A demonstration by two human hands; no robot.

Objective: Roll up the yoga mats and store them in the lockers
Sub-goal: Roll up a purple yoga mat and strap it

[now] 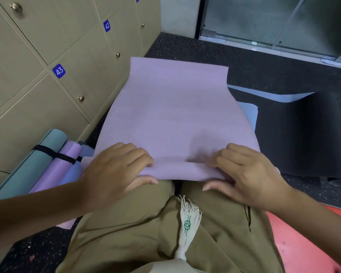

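Rolling: left hand (114, 170) and right hand (248, 174), each grip clamped on lilac mat (175, 107) near fold.
Risk: uneven pressure likely skews the roll, making it cone.

The unrolled mat (175, 115) lies on the floor (264, 71), stretching away beyond the fingers, its near end turned over into a low roll (177, 171) that sits under the fingers of the left hand (114, 172) and the right hand (250, 176), with both thumbs on the roll's near side against the person's knees (165, 223). Out past the left hand's fingers three rolled mats (53, 164) lie side by side, touching, bound by a strap (55, 154), and behind them stand the lockers (37, 75) along the mat's left edge. Beyond the right hand's fingers another flat mat (303, 134) lies beside the unrolled one, a further mat (248, 113) showing between them from under the first mat's right edge, and one more mat (303, 243) lies on the near side of the right wrist.
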